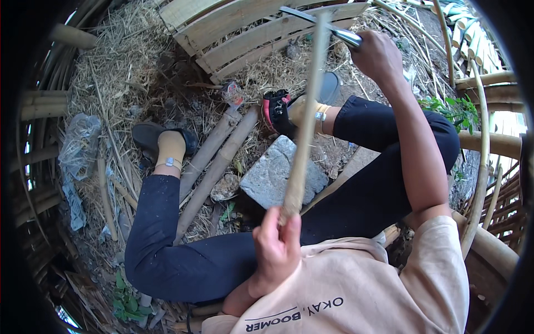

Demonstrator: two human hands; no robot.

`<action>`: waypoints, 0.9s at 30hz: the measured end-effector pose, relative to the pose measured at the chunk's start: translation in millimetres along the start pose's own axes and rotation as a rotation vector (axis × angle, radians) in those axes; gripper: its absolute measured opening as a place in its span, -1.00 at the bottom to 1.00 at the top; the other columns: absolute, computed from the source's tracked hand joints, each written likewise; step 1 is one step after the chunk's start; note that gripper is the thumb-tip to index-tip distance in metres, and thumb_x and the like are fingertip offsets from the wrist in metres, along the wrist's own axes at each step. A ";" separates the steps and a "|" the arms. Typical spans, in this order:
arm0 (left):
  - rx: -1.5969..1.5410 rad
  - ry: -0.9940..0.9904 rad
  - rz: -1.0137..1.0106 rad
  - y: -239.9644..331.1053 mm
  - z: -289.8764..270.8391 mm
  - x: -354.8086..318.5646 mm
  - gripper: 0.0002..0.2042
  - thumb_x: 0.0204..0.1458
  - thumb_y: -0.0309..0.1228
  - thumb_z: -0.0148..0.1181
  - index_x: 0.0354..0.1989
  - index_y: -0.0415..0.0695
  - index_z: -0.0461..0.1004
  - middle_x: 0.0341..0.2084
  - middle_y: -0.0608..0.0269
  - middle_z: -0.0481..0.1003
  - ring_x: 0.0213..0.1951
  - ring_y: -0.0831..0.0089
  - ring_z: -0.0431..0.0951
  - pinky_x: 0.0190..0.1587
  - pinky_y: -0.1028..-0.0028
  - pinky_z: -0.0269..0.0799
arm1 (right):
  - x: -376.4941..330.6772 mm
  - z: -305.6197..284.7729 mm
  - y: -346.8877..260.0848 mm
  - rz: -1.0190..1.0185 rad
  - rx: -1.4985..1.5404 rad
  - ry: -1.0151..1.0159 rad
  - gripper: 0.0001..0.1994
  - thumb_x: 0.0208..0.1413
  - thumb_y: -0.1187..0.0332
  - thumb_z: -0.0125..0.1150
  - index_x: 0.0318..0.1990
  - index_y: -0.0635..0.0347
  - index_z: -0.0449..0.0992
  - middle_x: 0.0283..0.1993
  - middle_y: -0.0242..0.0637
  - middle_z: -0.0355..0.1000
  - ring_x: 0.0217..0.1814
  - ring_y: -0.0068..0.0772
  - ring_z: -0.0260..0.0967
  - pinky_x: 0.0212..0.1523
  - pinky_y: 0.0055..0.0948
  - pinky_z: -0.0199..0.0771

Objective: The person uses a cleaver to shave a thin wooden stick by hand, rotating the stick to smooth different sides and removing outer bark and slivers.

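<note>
Floor: dirt under loose straw (pixel 114 78), left of and beyond the left-hand fingers (pixel 271 220). Slatted wooden panel (pixel 239 42) just left of the right-hand fingers (pixel 364 45). Bamboo-pole wall (pixel 44 106) far left of both, dim. Bamboo rails (pixel 495 145) well right of left-hand fingers, bright daylight through gaps. Cut-bamboo pile (pixel 473 42) right of right-hand fingers.

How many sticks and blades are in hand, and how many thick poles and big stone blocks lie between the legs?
Stick, in the left hand: 1
Blade, in the right hand: 1
Thick poles: 2
Big stone block: 1
Total: 5
</note>
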State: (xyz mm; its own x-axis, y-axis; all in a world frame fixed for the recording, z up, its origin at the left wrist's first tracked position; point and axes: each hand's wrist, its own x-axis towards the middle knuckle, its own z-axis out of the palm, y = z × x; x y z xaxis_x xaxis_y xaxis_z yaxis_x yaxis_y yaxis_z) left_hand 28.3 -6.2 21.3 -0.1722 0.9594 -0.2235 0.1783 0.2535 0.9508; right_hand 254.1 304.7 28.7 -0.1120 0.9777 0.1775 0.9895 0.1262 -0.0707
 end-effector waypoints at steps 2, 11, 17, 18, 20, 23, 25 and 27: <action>-0.091 0.051 -0.058 -0.6 2.1 6.4 -0.86 0.34 -0.39 0.02 -0.24 -0.20 0.33 -0.58 0.48 0.29 -0.60 0.76 0.21 -0.56 0.63 0.11 | -6.5 -5.2 3.7 0.109 0.224 0.025 -0.74 0.12 0.19 0.26 -0.37 0.23 0.63 -0.47 0.02 0.55 -0.40 -0.03 0.59 -0.29 -0.13 0.56; -0.354 0.048 -0.138 -4.7 -13.0 13.5 -0.86 0.34 -0.35 0.04 -0.22 -0.15 0.32 -0.65 0.55 0.24 -0.70 0.83 0.11 -0.68 0.69 -0.06 | -45.7 -35.7 -48.8 -0.094 0.585 -0.094 -0.76 0.11 0.25 0.38 -0.32 0.30 0.64 -0.62 -0.08 0.43 -0.62 -0.26 0.40 -0.47 -0.29 0.39; -0.417 0.082 -0.150 20.9 -25.8 28.1 -0.84 0.31 -0.39 0.10 -0.27 -0.18 0.32 -0.56 0.54 0.28 -0.54 0.82 0.18 -0.52 0.66 0.03 | -67.1 -44.5 -66.6 -0.429 0.650 -0.149 -0.85 0.02 0.41 0.33 -0.42 0.35 0.55 -0.60 -0.06 0.37 -0.56 -0.04 0.30 -0.45 -0.29 0.37; -0.404 0.085 -0.131 27.5 -27.1 32.3 -0.85 0.30 -0.39 0.11 -0.27 -0.18 0.32 -0.56 0.55 0.28 -0.54 0.82 0.18 -0.52 0.66 0.03 | -69.0 -45.1 -67.5 -0.469 0.670 -0.142 -0.81 0.05 0.40 0.35 -0.44 0.36 0.52 -0.64 -0.09 0.31 -0.64 -0.10 0.19 -0.51 -0.32 0.30; -0.367 0.103 -0.086 41.0 -32.0 45.2 -0.84 0.29 -0.38 0.14 -0.23 -0.19 0.35 -0.58 0.57 0.27 -0.55 0.83 0.18 -0.54 0.67 0.01 | -72.8 -48.9 -69.2 -0.342 0.743 -0.248 -0.76 0.09 0.35 0.36 -0.47 0.36 0.51 -0.65 -0.10 0.30 -0.66 -0.21 0.18 -0.53 -0.33 0.27; -0.324 0.169 -0.014 66.8 -49.2 64.1 -0.83 0.28 -0.36 0.16 -0.19 -0.21 0.37 -0.58 0.58 0.28 -0.56 0.84 0.17 -0.55 0.68 -0.01 | -75.0 -52.0 -71.6 -0.323 0.782 -0.252 -0.67 0.16 0.28 0.36 -0.51 0.35 0.48 -0.69 -0.24 0.23 -0.64 -0.53 0.11 -0.56 -0.40 0.17; -0.402 0.217 0.060 76.8 -60.9 77.8 -0.82 0.28 -0.35 0.17 -0.19 -0.21 0.37 -0.58 0.58 0.29 -0.57 0.85 0.17 -0.56 0.68 -0.02 | -73.6 -51.3 -69.2 -0.311 0.745 -0.208 -0.72 0.15 0.28 0.36 -0.45 0.35 0.55 -0.69 -0.27 0.30 -0.66 -0.58 0.21 -0.58 -0.43 0.22; -0.416 0.212 0.026 79.5 -80.7 83.9 -0.78 0.35 -0.25 0.04 -0.14 -0.17 0.36 -0.61 0.59 0.19 -0.63 0.86 0.08 -0.62 0.70 -0.08 | -73.3 -51.6 -70.1 -0.279 0.711 -0.184 -0.67 0.16 0.21 0.38 -0.44 0.35 0.57 -0.71 -0.31 0.27 -0.63 -0.62 0.10 -0.59 -0.42 0.17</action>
State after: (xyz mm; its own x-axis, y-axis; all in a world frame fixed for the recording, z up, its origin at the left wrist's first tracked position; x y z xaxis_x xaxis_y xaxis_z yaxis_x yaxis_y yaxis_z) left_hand -50.1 84.5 95.4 -0.3749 0.9072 -0.1909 -0.2106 0.1172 0.9705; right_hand 197.6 215.5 71.2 -0.4228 0.8983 0.1197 0.6336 0.3874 -0.6696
